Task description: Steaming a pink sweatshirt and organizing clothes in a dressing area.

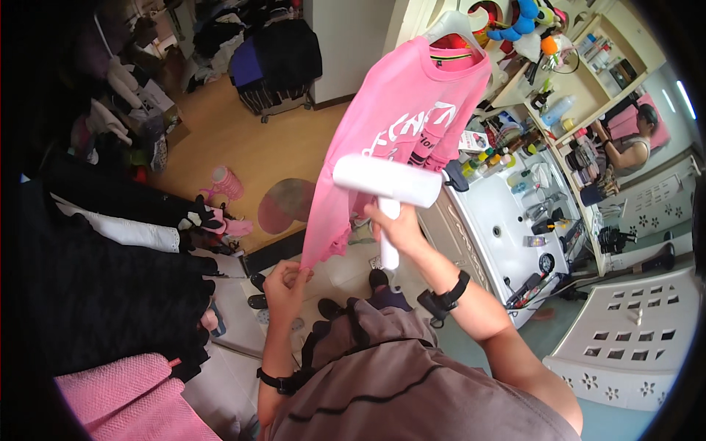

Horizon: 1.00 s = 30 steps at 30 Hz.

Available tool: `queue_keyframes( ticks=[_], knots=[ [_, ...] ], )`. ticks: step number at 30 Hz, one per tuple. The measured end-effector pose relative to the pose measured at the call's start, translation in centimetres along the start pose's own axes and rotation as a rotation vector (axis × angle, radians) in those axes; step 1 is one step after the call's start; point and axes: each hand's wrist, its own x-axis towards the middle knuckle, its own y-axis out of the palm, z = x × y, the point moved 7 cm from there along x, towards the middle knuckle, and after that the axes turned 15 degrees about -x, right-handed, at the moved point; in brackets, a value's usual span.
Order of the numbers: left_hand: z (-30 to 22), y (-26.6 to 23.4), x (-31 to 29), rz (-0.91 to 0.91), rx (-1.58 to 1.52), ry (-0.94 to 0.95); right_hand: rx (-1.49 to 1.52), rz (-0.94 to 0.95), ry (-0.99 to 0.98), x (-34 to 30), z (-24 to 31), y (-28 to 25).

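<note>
A pink shirt point(401, 125) with white lettering hangs on a white hanger point(450, 22) in front of me. My right hand point(401, 224) grips the handle of a white handheld garment steamer point(386, 182), its head held against the shirt's lower front. My left hand point(285, 281) pinches the shirt's bottom hem and pulls it down and to the left, so the fabric is stretched taut. Both wrists wear black bands.
A white sink counter point(507, 228) crowded with bottles stands to the right, with shelves point(588, 81) above. A white perforated basket point(632, 338) sits lower right. Dark clothes point(110, 279) and a pink towel point(125, 397) lie left. Shoes point(257, 290) are on the floor.
</note>
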Motion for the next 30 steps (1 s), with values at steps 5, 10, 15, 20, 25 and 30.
queue_keyframes(
  ticks=[5,10,15,20,25,30],
  knots=[
    [-0.1,-1.1,0.8,-0.062,-0.003,-0.001,-0.191,-0.220,-0.151,3.9,5.7,-3.9],
    [0.1,-0.8,1.7,-0.054,0.122,0.045,-0.191,-0.238,-0.063,5.0,0.6,-3.4],
    [-0.1,-0.3,3.0,-0.145,0.192,0.088,-0.206,-0.095,-0.064,4.6,-3.7,-4.1],
    [0.0,-1.4,4.6,-0.206,0.284,0.071,-0.231,-0.159,-0.158,10.1,0.8,-9.0],
    [-0.6,1.7,6.9,-0.188,0.538,0.026,-0.775,-0.271,-0.615,12.1,-2.2,-12.6],
    [-3.3,5.4,7.3,-0.296,0.843,0.004,-0.867,-0.257,-0.727,9.2,-4.2,-13.0]
  ],
)
